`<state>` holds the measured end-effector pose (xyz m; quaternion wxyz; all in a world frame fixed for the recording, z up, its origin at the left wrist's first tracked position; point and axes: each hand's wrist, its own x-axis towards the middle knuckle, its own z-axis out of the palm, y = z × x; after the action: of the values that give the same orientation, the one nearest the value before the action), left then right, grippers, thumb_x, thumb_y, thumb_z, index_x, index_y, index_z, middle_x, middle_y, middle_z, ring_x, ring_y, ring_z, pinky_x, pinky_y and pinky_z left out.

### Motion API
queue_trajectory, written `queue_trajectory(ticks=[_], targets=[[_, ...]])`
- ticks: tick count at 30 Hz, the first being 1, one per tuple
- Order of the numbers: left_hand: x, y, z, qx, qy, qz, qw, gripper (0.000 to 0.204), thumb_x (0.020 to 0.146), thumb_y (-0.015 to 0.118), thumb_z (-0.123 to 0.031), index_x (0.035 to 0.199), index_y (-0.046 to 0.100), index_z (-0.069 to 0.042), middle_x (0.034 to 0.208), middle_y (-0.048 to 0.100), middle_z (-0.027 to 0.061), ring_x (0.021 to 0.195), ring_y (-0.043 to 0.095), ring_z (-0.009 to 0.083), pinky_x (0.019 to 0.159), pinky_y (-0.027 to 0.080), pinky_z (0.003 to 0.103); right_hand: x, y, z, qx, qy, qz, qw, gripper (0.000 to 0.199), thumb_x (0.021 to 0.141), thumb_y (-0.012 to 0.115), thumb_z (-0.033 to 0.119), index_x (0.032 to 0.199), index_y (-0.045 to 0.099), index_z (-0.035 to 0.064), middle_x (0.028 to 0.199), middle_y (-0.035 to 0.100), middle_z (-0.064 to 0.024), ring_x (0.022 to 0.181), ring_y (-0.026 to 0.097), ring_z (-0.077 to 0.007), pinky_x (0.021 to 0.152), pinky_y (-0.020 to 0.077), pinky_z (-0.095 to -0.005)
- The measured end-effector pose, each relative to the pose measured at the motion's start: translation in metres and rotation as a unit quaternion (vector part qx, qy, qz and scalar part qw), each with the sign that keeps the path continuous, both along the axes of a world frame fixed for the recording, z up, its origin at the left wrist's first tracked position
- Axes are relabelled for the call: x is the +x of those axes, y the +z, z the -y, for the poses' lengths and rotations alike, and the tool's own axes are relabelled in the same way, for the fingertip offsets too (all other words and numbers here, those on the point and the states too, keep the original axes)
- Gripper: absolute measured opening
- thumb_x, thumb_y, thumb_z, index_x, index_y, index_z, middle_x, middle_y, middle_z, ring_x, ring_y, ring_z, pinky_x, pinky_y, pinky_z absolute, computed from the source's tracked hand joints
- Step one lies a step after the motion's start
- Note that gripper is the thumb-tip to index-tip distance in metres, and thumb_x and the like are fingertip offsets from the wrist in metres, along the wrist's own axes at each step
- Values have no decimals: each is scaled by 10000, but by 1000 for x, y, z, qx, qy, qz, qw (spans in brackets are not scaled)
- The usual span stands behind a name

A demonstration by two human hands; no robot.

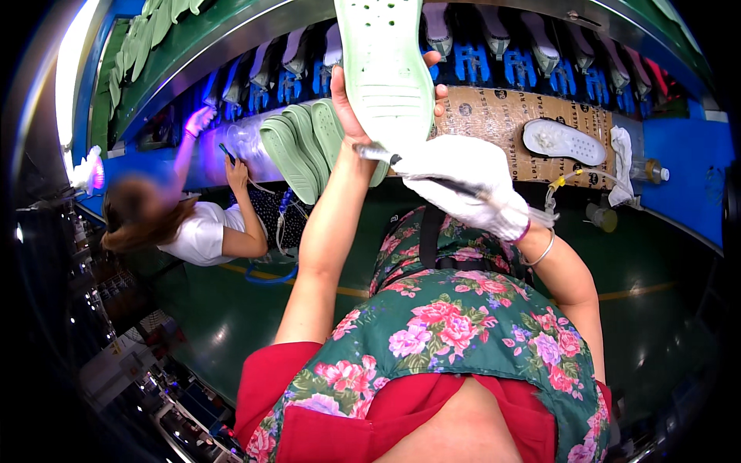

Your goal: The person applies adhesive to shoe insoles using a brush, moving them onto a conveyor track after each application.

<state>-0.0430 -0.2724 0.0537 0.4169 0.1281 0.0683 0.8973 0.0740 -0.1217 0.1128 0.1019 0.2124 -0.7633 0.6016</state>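
Pale green shoe sole [390, 85], one: gripped in the bare left hand [347, 116], above the right. Slim metal-tipped tool [373, 153], one: in the white-gloved right hand [463, 174], tip near the sole. Green soles [287, 150], several: beside the left forearm. White sole [571, 143], one: right of the right hand, on cardboard [482, 116].

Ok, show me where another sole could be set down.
The main bare patch is the cardboard between the held green sole and the white sole; the gloved right hand overlaps its near edge in view. Crowded: left of the left hand, where green soles bunch together, and the back, lined with blue holders.
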Motion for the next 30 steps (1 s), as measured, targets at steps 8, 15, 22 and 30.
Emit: queue_trajectory(ticks=[8, 15, 22, 30], targets=[[-21, 5, -4, -10, -48, -90, 995, 992, 782, 488, -759, 1484, 291, -86, 1396, 411, 240, 826, 435, 298, 692, 380, 416, -2, -4, -3, 123, -46, -100, 986, 231, 776, 732, 92, 1004, 711, 118, 936, 710, -63, 788, 687, -259, 708, 555, -344], [-28, 10, -10, 20, -108, -108, 988, 1027, 756, 495, -774, 1435, 332, -21, 1251, 477, 260, 791, 461, 293, 714, 389, 425, 0, 6, -10, -37, -88, 73, 993, 167, 780, 723, 20, 946, 729, 27, 976, 719, -112, 849, 680, -214, 764, 530, -320], [-39, 12, -9, -53, -136, -82, 986, 957, 777, 438, -754, 1485, 307, -124, 1258, 447, 293, 801, 472, 305, 717, 396, 430, 17, -5, 3, 159, -49, -113, 980, 252, 768, 735, 80, 1008, 720, 152, 922, 711, -68, 717, 674, -238, 649, 542, -339], [-42, 8, -10, -9, -144, -40, 989, 884, 814, 441, -695, 1473, 345, -114, 1283, 450, 321, 887, 519, 348, 768, 445, 449, 1, -5, -2, 31, -48, -16, 998, 189, 778, 745, 77, 967, 729, 78, 963, 718, -83, 864, 693, -221, 761, 548, -321]])
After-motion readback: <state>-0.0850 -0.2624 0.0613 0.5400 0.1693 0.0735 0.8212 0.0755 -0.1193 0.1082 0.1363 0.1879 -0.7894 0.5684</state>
